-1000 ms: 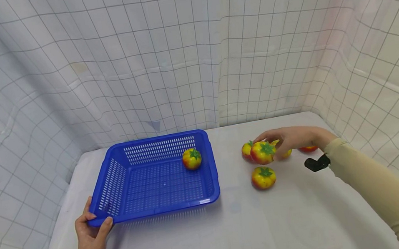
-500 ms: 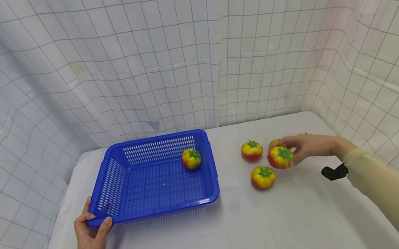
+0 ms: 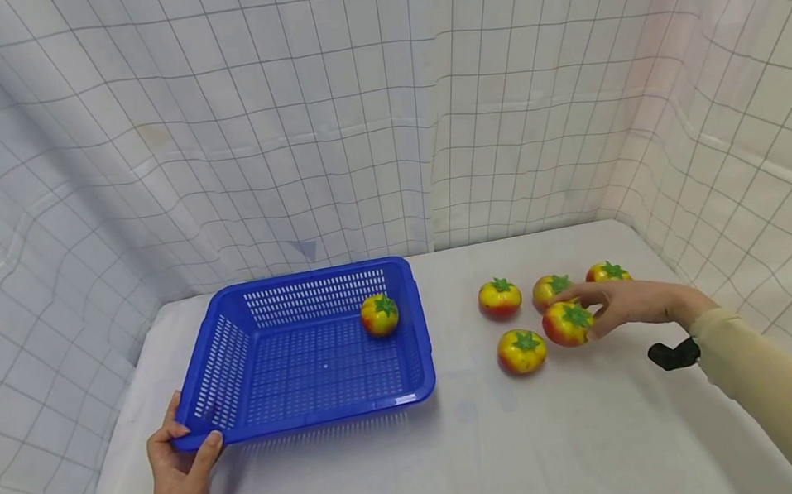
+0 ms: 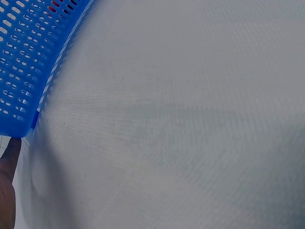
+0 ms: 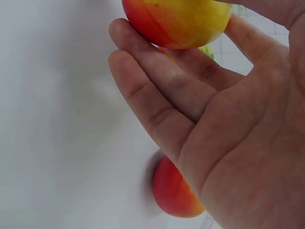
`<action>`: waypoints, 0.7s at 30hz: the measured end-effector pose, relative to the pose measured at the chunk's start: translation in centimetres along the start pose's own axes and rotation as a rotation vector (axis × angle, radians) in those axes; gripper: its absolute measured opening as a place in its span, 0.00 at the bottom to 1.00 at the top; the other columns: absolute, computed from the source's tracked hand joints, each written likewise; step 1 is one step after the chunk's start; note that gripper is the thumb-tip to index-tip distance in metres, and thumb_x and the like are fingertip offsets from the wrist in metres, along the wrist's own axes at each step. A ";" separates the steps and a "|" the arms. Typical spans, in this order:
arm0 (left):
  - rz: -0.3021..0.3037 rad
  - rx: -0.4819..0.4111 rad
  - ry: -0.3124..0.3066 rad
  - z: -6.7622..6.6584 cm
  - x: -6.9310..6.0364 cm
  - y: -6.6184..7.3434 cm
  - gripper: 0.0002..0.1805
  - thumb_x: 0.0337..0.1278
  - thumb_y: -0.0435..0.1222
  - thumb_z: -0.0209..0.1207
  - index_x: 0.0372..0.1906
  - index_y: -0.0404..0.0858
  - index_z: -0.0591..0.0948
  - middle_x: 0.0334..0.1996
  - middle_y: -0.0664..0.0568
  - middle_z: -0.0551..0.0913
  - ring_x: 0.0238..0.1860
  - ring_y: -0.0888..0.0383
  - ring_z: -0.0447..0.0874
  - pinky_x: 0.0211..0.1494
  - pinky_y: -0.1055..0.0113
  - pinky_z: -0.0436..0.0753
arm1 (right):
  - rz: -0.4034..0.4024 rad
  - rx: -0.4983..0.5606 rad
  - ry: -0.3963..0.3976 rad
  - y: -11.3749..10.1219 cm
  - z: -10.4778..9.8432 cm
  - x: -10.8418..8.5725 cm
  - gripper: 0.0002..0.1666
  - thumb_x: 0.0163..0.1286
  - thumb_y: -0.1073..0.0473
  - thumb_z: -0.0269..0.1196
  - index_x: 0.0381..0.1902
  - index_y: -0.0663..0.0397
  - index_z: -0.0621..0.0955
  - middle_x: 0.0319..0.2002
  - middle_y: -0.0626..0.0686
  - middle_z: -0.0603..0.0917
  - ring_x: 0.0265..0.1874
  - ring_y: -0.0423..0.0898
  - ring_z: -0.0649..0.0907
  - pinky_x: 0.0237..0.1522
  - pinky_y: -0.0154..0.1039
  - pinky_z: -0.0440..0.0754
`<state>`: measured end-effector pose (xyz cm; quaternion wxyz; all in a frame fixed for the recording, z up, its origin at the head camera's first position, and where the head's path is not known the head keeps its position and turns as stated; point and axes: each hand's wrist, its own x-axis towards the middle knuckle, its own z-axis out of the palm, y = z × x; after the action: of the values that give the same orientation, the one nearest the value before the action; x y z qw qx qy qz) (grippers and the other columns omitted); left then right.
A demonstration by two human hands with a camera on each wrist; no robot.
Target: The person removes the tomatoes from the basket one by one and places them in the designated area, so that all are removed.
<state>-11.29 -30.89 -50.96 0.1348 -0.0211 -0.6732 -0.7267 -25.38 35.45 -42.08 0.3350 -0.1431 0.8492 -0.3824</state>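
My left hand (image 3: 181, 484) grips the near left corner of a blue plastic basket (image 3: 313, 419), thumb on the rim. In the left wrist view only part of that hand (image 4: 7, 186) shows, against the basket (image 4: 24, 71). Inside the basket, at its right, sits a yellow-red tomato (image 3: 379, 317) with a green star-shaped top. My right hand (image 3: 629, 305) pinches another such tomato (image 3: 564, 327) between thumb and fingers. The right wrist view shows this tomato (image 5: 176, 21) at the fingertips, the lower fingers stretched out. Whether it touches the table cannot be told.
Around the right hand lie more tomatoes: one at the left (image 3: 500, 300), one nearer me (image 3: 520, 354), one just behind the held tomato (image 3: 548, 290) and one at the far right (image 3: 605, 271). White gridded curtains (image 3: 379, 116) enclose the white table (image 3: 483, 452).
My right hand has moved right and slightly toward me with its tomato, away from the leftmost tomato, uncovering those behind. Left hand and basket stay where they were.
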 end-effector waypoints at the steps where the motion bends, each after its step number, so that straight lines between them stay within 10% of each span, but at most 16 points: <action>1: -0.002 0.003 0.001 0.0 0.0 0.0 0.21 0.77 0.24 0.48 0.55 0.51 0.55 0.82 0.57 0.35 0.73 0.54 0.55 0.58 0.80 0.76 | 0.004 -0.007 0.002 0.1 0.0 0.0 0.43 0.62 0.57 0.70 0.74 0.32 0.70 0.78 0.60 0.58 0.75 0.66 0.56 0.69 0.69 0.62; 21: 0.007 -0.012 0.004 0.2 -0.1 0.2 0.21 0.77 0.23 0.48 0.55 0.50 0.55 0.82 0.55 0.35 0.72 0.53 0.55 0.58 0.79 0.76 | 0.065 0.025 -0.005 2.2 0.6 -0.1 0.42 0.62 0.57 0.72 0.74 0.40 0.71 0.75 0.68 0.59 0.73 0.66 0.60 0.69 0.63 0.67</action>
<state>-11.24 -30.65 -50.79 0.1385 -0.0226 -0.6684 -0.7305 -24.85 36.59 -43.99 0.3511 -0.1124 0.8477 -0.3815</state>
